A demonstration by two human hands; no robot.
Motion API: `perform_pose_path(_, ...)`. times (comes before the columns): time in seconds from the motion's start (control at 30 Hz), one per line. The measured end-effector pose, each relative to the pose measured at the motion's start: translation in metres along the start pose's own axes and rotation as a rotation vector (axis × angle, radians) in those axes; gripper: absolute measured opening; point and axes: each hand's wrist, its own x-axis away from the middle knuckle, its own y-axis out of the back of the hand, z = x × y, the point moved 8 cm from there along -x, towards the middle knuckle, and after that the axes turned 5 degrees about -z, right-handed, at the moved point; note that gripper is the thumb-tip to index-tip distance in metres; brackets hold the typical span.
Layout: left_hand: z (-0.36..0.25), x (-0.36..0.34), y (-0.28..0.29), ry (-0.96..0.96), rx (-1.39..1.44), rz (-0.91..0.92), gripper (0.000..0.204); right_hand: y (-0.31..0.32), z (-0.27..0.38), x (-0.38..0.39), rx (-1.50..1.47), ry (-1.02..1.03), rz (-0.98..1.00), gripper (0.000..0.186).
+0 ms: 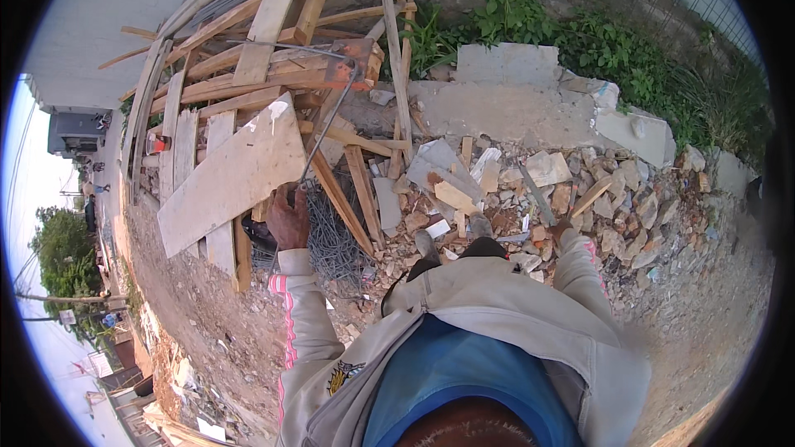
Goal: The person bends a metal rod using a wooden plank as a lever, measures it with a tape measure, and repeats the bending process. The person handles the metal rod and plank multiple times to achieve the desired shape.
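Note:
My left hand (289,218) is closed round a bent steel rod (318,142), beside a wide pale plank (236,170). From that hand the rod rises to a bend near a reddish-stained wood block (351,63), then runs left across the timber. My right hand (562,230) is low over the rubble, its fingers curled and partly hidden. A narrow, flat grey bar (537,192) reaches from it up and to the left, and the hand appears closed on the bar's near end. A piece of light wood (592,195) lies just beyond that hand.
Stacked boards and beams (248,99) fill the upper left. Tangled wire (335,232) lies beside my left forearm. Broken stones (633,215) spread at the right, below a concrete slab (497,116) and green plants (613,58). My feet stand among the debris.

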Motion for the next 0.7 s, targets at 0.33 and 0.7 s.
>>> perform_pose_path(0.33,-0.069,-0.024,0.010,-0.242,0.022,-0.202,0.027,0.027,-0.004,0.038,-0.028,0.031,0.036,0.049)
perform_pose_path(0.7,-0.101,-0.101,-0.084,-0.275,0.176,-0.096,0.028,-0.032,-0.103,0.016,-0.014,-0.086,-0.004,0.064)
